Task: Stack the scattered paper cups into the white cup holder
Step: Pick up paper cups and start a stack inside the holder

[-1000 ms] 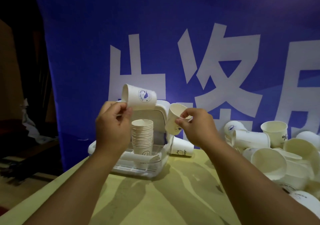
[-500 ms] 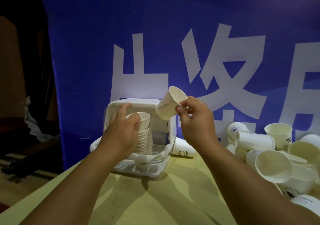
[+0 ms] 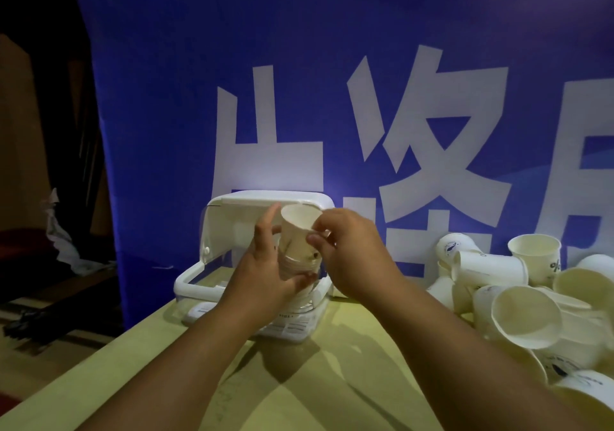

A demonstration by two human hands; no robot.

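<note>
The right hand (image 3: pixel 357 258) has brought its plain white cup (image 3: pixel 299 231) (mouth up) onto the stack (image 3: pixel 295 271) gripped by the left hand (image 3: pixel 265 277).

Behind your work, the blue banner (image 3: pixel 332 65) carried large white Chinese characters, cut off and unreadable whole. The paper cups (image 3: pixel 535 258) bore small dark print (too blurred to read).

Your left hand (image 3: pixel 265 274) and right hand (image 3: pixel 352 251) are bare, no gloves, rings or watch, both forearms uncovered with no sleeves showing.
</note>
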